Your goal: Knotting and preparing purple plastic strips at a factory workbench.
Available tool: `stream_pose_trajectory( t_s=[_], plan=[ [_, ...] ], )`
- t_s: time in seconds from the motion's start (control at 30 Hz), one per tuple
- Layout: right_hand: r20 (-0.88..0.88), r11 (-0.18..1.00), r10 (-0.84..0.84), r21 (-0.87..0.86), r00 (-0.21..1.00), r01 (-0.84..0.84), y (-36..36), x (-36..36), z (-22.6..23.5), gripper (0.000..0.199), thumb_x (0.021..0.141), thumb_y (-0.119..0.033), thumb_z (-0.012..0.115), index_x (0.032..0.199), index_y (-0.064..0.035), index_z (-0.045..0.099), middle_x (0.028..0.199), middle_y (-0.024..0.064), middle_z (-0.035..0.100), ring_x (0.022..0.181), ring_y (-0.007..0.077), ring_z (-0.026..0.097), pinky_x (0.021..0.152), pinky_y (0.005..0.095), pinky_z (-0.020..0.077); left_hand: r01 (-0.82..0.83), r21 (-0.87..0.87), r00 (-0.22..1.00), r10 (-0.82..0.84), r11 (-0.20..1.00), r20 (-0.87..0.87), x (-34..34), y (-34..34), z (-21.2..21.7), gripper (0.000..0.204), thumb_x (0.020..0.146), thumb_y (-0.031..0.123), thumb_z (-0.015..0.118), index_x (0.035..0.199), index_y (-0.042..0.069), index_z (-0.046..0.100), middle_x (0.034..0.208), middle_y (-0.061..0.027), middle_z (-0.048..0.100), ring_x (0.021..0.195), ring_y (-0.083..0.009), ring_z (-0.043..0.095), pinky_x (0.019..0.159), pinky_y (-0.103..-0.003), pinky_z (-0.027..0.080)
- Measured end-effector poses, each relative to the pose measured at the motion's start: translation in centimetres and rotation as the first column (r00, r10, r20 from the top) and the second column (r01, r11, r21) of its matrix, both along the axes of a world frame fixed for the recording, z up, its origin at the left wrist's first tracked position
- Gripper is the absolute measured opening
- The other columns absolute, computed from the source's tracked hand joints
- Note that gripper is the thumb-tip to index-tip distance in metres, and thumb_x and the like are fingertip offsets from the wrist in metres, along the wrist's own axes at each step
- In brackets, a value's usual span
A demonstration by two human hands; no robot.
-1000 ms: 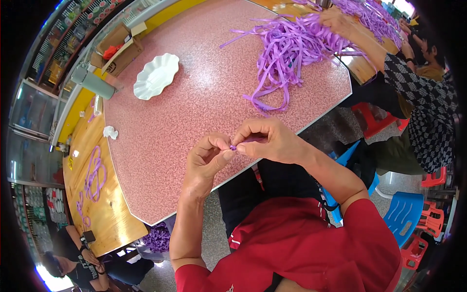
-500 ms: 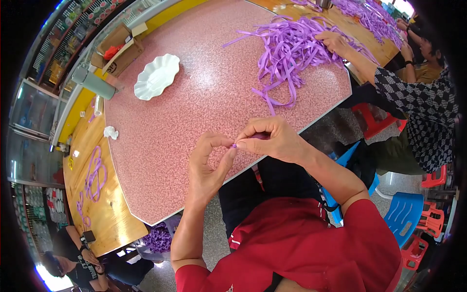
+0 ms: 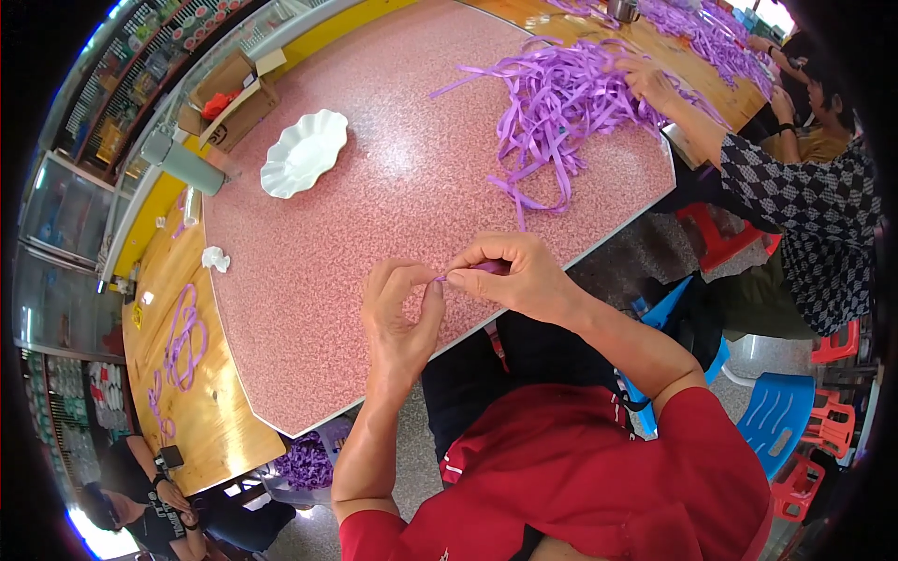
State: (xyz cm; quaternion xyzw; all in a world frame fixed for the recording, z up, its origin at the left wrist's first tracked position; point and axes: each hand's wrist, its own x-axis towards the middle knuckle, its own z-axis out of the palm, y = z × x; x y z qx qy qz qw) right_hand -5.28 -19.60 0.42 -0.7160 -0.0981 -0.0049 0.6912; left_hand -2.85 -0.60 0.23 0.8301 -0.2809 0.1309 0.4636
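Above the near edge of the pink speckled table [image 3: 374, 243], the person's two hands meet over a small piece of purple ribbon [image 3: 486, 267]. The right hand [image 3: 510, 276] is closed in a pinch on the ribbon, of which only a short purple end shows between thumb and forefinger; the rest is hidden inside the grip. The left hand [image 3: 400, 313] is half curled, its fingertips [image 3: 432, 285] drawn up to the tip of the ribbon, touching it or just short of it; whether it grips cannot be told.

Risk 1: the piece is held by one narrow pinch directly over the table edge. Should the right thumb slacken while the left hand takes hold, the ribbon would probably drop past the edge to the floor rather than onto the tabletop.

Risk 2: the visible end is very short. A pull from the left fingertips on so little material may slip off, or may draw out whatever fold is hidden in the right hand.

Farther along the table lies a loose heap of purple ribbon strips [image 3: 561, 103], where a second person's hand [image 3: 655, 79] is at work, well apart from the pinch. A white scalloped dish [image 3: 304, 154] stands at the far left of the table, clear of both hands.
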Motion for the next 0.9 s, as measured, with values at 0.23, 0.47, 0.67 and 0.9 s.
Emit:
stream_pose_trajectory(
  t_s=[0.23,0.47,0.67,0.9],
  plan=[
    [0.014,1.0,-0.01,0.022,1.0,0.009,-0.1,0.0,-0.5,0.012,0.088,-0.009,0.071,0.097,-0.0005,0.071,0.083,0.001,0.062,0.069,0.0053,0.054,0.059,0.0233,0.042,0.013,0.025,1.0,-0.013,1.0,0.017,-0.6,-0.6,1.4,0.015,0.081,0.003,0.068,0.095,0.004,0.063,0.091,-0.0106,0.062,0.091,-0.0292,0.059,0.093,-0.044,0.039],
    [0.214,0.966,-0.014,-0.249,0.977,0.069,-0.6,-0.5,0.3,0.014,0.086,-0.012,0.073,0.09,-0.0001,0.069,0.079,0.0062,0.06,0.071,0.0145,0.059,0.061,0.0291,0.0451,0.021,0.35,0.917,-0.158,0.936,0.365,-0.5,0.0,2.2,0.015,0.079,0.002,0.069,0.092,0.003,0.063,0.087,-0.0119,0.061,0.09,-0.0302,0.06,0.093,-0.044,0.039],
    [0.473,0.908,0.065,-0.393,0.878,0.144,-1.4,-0.5,0.4,0.014,0.084,-0.016,0.072,0.086,-0.0038,0.067,0.081,0.0092,0.061,0.071,0.0273,0.063,0.06,0.0366,0.0477,0.113,0.282,0.946,-0.19,0.953,0.264,-0.3,0.6,1.4,0.01,0.08,0.002,0.066,0.089,0.003,0.061,0.084,-0.0125,0.06,0.085,-0.031,0.059,0.089,-0.045,0.04],
    [0.678,0.861,0.12,-0.435,0.725,0.265,-1.3,-0.7,0.0,0.012,0.082,-0.014,0.073,0.083,-0.0064,0.064,0.078,0.0066,0.057,0.069,0.0259,0.062,0.06,0.0369,0.0484,0.15,0.205,0.98,-0.173,0.967,0.1,-0.9,1.4,1.1,0.007,0.084,0.005,0.064,0.088,0.001,0.06,0.083,-0.0131,0.058,0.085,-0.032,0.057,0.087,-0.043,0.04]
  ],
)
